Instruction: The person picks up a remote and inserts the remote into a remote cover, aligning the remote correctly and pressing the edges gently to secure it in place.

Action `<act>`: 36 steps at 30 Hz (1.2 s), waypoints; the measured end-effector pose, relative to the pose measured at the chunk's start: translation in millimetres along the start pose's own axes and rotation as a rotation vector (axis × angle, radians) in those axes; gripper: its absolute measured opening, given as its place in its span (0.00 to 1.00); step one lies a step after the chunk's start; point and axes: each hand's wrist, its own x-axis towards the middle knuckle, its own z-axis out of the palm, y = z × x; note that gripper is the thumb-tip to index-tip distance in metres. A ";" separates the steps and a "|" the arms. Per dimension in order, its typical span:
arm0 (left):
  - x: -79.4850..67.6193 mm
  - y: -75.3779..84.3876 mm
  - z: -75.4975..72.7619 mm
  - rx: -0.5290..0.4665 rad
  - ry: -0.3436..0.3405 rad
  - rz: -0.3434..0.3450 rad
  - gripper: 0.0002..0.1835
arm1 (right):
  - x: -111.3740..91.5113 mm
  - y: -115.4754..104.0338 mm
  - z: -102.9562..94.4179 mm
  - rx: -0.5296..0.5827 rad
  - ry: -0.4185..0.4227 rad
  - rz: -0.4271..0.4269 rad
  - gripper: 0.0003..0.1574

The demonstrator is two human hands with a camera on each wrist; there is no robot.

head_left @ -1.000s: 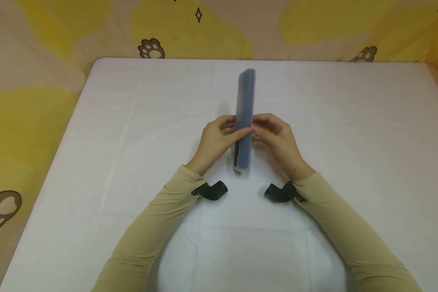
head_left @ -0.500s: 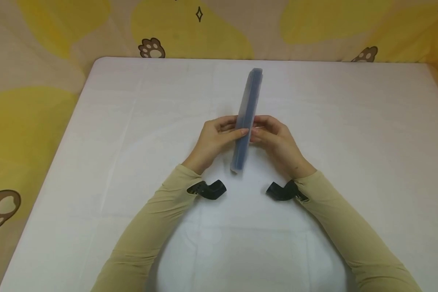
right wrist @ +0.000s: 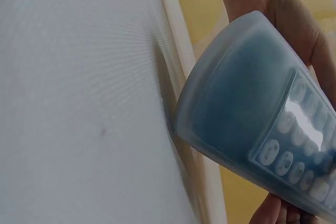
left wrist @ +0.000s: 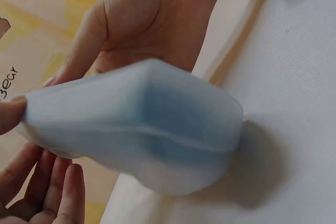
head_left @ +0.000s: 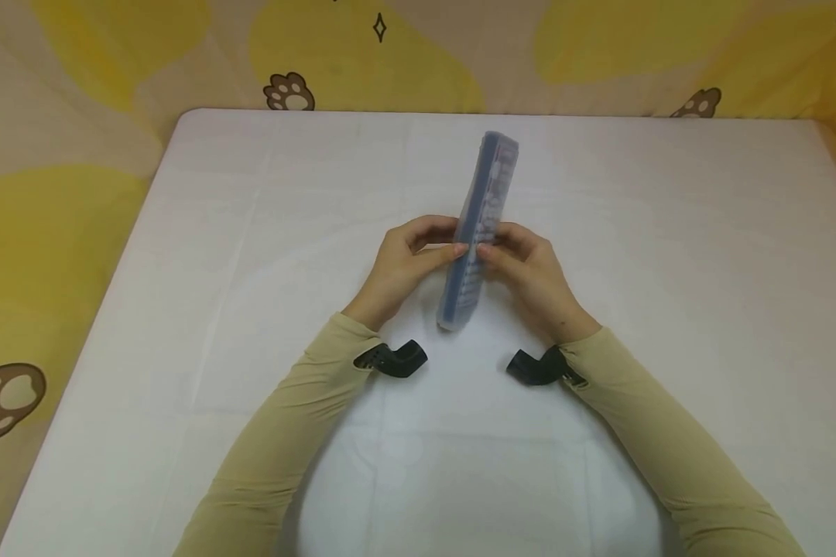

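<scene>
Both hands hold a remote control (head_left: 484,209) over the middle of the white table. A cloudy see-through cover wraps its blue body, and the far end leans to the right in the head view. My left hand (head_left: 406,259) pinches its left side between thumb and fingers. On the other side my right hand (head_left: 538,271) grips it, the thumb on the button side. Rows of pale oval buttons show on the remote (right wrist: 252,98) in the right wrist view. The left wrist view has the covered remote (left wrist: 136,103) blurred. Some fingertips are hidden behind it.
The white table (head_left: 251,464) spreads around both arms. A yellow and beige cloth (head_left: 418,54) with paw prints hangs behind its far edge and on the left. Black wrist cameras (head_left: 400,360) stick out from the sleeves.
The remote has turned in my hands, so its button face now shows on the right instead of a plain narrow side. Its far end has swung right. Both hands have barely moved.
</scene>
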 end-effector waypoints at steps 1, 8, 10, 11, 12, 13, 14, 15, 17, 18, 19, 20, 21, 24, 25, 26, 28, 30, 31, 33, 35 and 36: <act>0.0 0.0 0.0 0.010 0.010 0.011 0.17 | 0.0 0.0 0.1 0.001 0.011 -0.003 0.21; 0.8 1.6 -1.6 0.025 0.040 -0.017 0.16 | -0.9 0.1 -1.5 0.049 0.050 -0.036 0.14; 0.8 1.9 -1.7 0.018 0.051 -0.042 0.16 | -1.6 -0.2 -2.1 0.053 0.058 -0.037 0.13; 1.0 1.7 -1.6 0.011 0.055 -0.054 0.16 | -1.7 -0.2 -2.4 0.055 0.062 -0.036 0.12; 1.3 1.4 -1.5 0.010 0.058 -0.065 0.16 | -1.7 -0.2 -2.8 0.061 0.065 -0.033 0.12; 1.4 1.2 -1.3 0.015 0.061 -0.076 0.16 | -1.7 -0.3 -2.9 0.067 0.069 -0.027 0.12; 1.7 0.7 -1.1 0.023 0.063 -0.085 0.17 | -1.6 -0.3 -3.0 0.060 0.074 -0.023 0.12; 1.9 0.0 -1.1 0.031 0.064 -0.092 0.17 | -1.7 -0.6 -3.0 0.052 0.079 -0.016 0.13; 2.4 -1.4 -1.0 0.056 0.070 -0.102 0.17 | -1.6 -0.9 -2.7 0.032 0.087 -0.007 0.14; 2.5 -2.1 -1.1 0.070 0.075 -0.107 0.17 | -1.5 -0.9 -2.7 0.014 0.091 -0.004 0.15; 2.4 -2.5 -1.3 0.084 0.082 -0.111 0.17 | -1.5 -1.0 -2.6 -0.006 0.097 0.000 0.15; 2.6 -3.2 -1.6 0.095 0.088 -0.113 0.18 | -1.4 -1.0 -2.5 -0.022 0.101 0.003 0.16; 2.7 -3.7 -1.9 0.105 0.095 -0.118 0.18 | -1.2 -1.0 -2.4 -0.037 0.105 0.004 0.17; 3.3 -5.2 -2.8 0.123 0.113 -0.138 0.18 | -0.4 -0.5 -3.0 -0.070 0.116 0.004 0.17; 3.7 -5.7 -3.2 0.124 0.119 -0.145 0.18 | -0.3 -0.3 -3.2 -0.075 0.121 0.005 0.17; 4.1 -6.3 -3.5 0.123 0.124 -0.153 0.18 | -0.3 -0.2 -3.6 -0.074 0.121 0.005 0.16; 5.0 -7.9 -4.5 0.113 0.137 -0.171 0.18 | 0.0 0.3 -4.4 -0.069 0.123 0.007 0.15; 5.8 -9.9 -5.4 0.103 0.150 -0.191 0.18 | 0.1 1.2 -5.4 -0.066 0.120 0.012 0.14; 6.1 -10.9 -5.7 0.097 0.153 -0.200 0.17 | 0.2 1.6 -6.0 -0.059 0.119 0.016 0.14; 6.6 -12.6 -6.2 0.086 0.155 -0.215 0.17 | 0.6 2.2 -6.7 -0.055 0.112 0.024 0.14; 6.4 -13.9 -6.4 0.079 0.146 -0.224 0.18 | 0.8 2.3 -7.1 -0.054 0.108 0.032 0.15; 6.5 -14.5 -6.5 0.074 0.139 -0.227 0.18 | 1.1 2.5 -7.3 -0.054 0.108 0.036 0.15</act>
